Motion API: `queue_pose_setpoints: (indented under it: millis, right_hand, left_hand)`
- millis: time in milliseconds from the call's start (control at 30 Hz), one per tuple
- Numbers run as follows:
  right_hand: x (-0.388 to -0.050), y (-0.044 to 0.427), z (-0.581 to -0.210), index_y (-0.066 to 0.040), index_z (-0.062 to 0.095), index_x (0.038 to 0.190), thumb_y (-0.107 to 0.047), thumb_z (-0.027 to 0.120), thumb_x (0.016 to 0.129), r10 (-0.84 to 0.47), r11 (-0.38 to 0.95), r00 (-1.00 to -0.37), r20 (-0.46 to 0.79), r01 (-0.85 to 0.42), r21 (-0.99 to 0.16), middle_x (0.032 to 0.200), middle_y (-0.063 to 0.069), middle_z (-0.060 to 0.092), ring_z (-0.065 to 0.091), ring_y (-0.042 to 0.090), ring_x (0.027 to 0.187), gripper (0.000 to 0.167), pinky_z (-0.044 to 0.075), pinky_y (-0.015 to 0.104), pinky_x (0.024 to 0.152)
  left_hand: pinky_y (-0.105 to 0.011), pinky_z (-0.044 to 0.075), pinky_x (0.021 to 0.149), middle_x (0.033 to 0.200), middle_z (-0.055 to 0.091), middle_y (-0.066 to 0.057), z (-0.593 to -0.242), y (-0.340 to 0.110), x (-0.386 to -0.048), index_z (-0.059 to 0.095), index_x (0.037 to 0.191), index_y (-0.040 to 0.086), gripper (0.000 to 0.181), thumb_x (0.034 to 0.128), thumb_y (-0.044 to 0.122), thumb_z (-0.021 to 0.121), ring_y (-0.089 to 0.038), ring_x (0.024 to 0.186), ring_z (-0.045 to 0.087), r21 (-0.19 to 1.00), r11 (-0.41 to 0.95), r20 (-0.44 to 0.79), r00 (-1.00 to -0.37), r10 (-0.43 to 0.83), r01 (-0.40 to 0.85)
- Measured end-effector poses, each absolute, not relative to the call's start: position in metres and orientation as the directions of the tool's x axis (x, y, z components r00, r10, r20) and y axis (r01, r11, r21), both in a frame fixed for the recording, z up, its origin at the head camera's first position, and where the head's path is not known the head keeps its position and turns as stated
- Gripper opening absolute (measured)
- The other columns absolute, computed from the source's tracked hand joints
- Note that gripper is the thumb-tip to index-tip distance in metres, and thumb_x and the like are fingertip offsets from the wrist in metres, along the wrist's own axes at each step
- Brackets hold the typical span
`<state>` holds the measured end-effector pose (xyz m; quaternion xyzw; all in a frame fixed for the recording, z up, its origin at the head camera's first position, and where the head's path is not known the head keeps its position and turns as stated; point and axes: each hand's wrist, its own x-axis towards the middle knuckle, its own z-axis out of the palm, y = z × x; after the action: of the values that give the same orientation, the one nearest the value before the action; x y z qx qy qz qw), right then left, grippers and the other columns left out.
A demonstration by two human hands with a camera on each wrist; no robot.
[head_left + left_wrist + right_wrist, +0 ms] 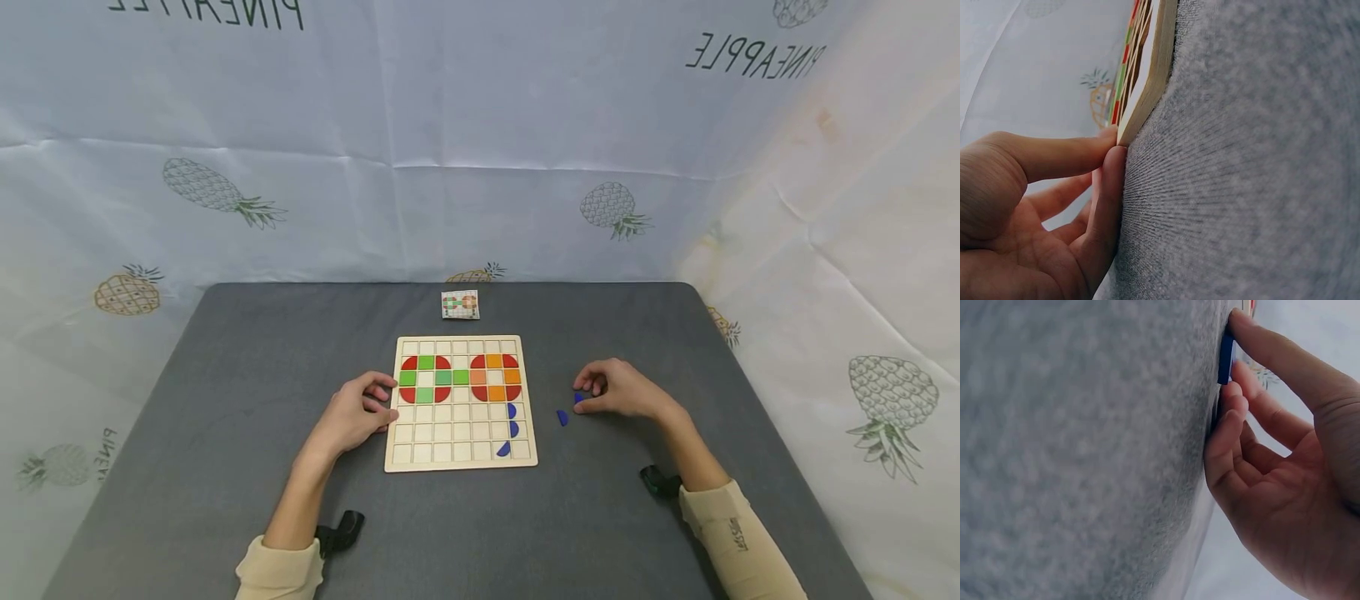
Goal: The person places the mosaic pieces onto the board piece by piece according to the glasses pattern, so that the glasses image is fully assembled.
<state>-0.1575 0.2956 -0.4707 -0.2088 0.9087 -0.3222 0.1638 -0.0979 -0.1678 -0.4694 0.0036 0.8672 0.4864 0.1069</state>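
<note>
A wooden grid board (420, 433) lies on the table, with red, green and orange pieces set in two ring patterns on its upper half. Down its right side are three blue half-round pieces (513, 428). My left hand (352, 414) holds the board's left edge, thumb at its rim in the left wrist view. To the right of the board, my right hand (624, 388) has thumb and curled fingers about a blue half-round piece (1226, 359) low at the tabletop. Part of that piece is hidden by the fingers. One more blue half-round piece (562, 417) lies beside this hand.
A small pattern card (460, 305) sits behind the board near the table's far edge. The grey table (300, 325) meets a hanging pineapple-print cloth (480, 208) at the back. Dark wrist devices (341, 531) sit by both sleeves.
</note>
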Motion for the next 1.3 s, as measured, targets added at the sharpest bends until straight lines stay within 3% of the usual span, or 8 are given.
queue_pose_setpoints:
  millis: [233, 700, 1100, 1300]
  right_hand:
    - [-0.162, 0.301, -0.472, -0.014, 0.08, 0.106, -0.021, 0.09, 0.09, -0.498, 0.693, -0.852, -0.158, -0.283, -0.663, 0.093, -0.002, 0.072, 0.061, 0.006, 0.079, 0.02, 0.055, 0.023, 0.07]
    - [-0.164, 0.299, -0.468, -0.012, 0.08, 0.109, -0.023, 0.088, 0.093, -0.53, 0.662, -0.837, -0.136, -0.308, -0.683, 0.093, -0.001, 0.074, 0.064, 0.006, 0.078, 0.02, 0.056, 0.023, 0.068]
    - [-0.17, 0.261, -0.454, -0.005, 0.077, 0.116, -0.017, 0.086, 0.095, -0.577, 0.565, -0.813, -0.079, -0.327, -0.758, 0.097, 0.005, 0.078, 0.067, 0.01, 0.079, 0.026, 0.058, 0.02, 0.07]
    - [-0.173, 0.232, -0.448, -0.005, 0.077, 0.123, -0.016, 0.082, 0.098, -0.642, 0.515, -0.764, -0.065, -0.367, -0.775, 0.102, 0.005, 0.079, 0.067, 0.011, 0.082, 0.028, 0.06, 0.021, 0.075]
  left_hand:
    - [-0.034, 0.067, 0.07, 0.11, 0.062, -0.018, -0.468, -0.168, -0.098, 0.065, 0.135, -0.003, 0.046, 0.0919, 0.0, 0.082, -0.018, 0.086, 0.067, 0.847, 0.522, -0.182, -0.978, 0.107, -0.101]
    - [-0.032, 0.067, 0.069, 0.11, 0.063, -0.018, -0.468, -0.168, -0.098, 0.065, 0.134, -0.002, 0.045, 0.0921, -0.001, 0.081, -0.018, 0.086, 0.067, 0.843, 0.526, -0.196, -0.975, 0.1, -0.116]
    - [-0.03, 0.065, 0.068, 0.108, 0.062, -0.017, -0.469, -0.167, -0.098, 0.065, 0.133, -0.002, 0.045, 0.0914, -0.001, 0.081, -0.018, 0.083, 0.067, 0.841, 0.529, -0.189, -0.978, 0.093, -0.112]
    - [-0.031, 0.066, 0.069, 0.109, 0.062, -0.017, -0.47, -0.167, -0.098, 0.065, 0.134, -0.002, 0.045, 0.092, -0.001, 0.081, -0.018, 0.084, 0.067, 0.843, 0.526, -0.188, -0.977, 0.099, -0.109]
